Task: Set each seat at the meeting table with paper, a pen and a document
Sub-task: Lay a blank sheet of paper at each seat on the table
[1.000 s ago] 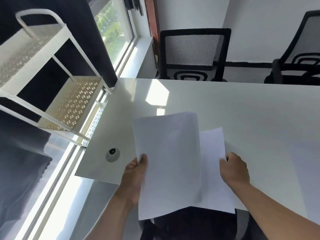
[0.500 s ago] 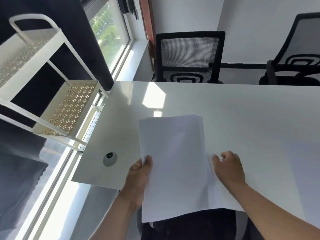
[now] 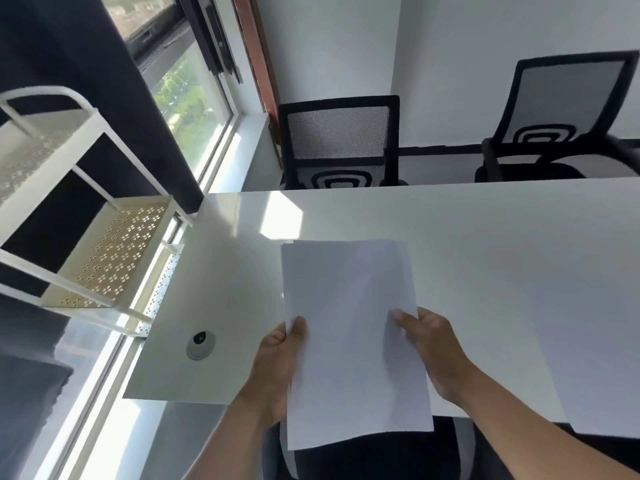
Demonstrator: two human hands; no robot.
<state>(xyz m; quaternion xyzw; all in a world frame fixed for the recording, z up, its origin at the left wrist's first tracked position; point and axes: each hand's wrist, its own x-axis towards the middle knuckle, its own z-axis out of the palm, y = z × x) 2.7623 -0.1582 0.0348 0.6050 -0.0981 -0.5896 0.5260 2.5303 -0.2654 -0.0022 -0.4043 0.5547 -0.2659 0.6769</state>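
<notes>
Paper: white sheets held above the tabletop's near edge, near its left end; lower part overhangs that edge. Whether one sheet or several, cannot tell.
Left hand: left hand grips the sheets' left edge, thumb on top, fingers beneath.
Right hand: right hand pinches the right edge, thumb over the face.
Table: white meeting table; a round grey fitting sits near the near-left corner.
Other paper: a second sheet lies flat at the near edge, well to the right.
Seats: two black mesh chairs along the far edge; a dark chair below the near edge.
Progress: judged early. No pen visible; no document distinguishable from plain paper. Far seats show nothing laid.
Remaining: lay these sheets down, then pens and documents at every seat.
</notes>
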